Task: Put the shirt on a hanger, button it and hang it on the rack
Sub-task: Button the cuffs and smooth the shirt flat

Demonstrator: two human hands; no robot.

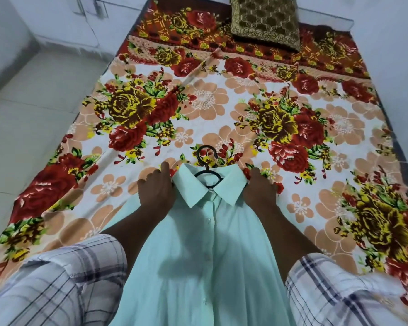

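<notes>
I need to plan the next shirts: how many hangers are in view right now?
1. The black hanger sits inside the collar of the green shirt, its hook lying out over the bedsheet. Others could be hidden under the shirt.

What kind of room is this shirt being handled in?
Most likely a bedroom: a floral-sheeted bed fills the view, a gold patterned pillow sits at its far end, and pale floor tiles run alongside. The mint shirt on its black hanger is held over the bed.
</notes>
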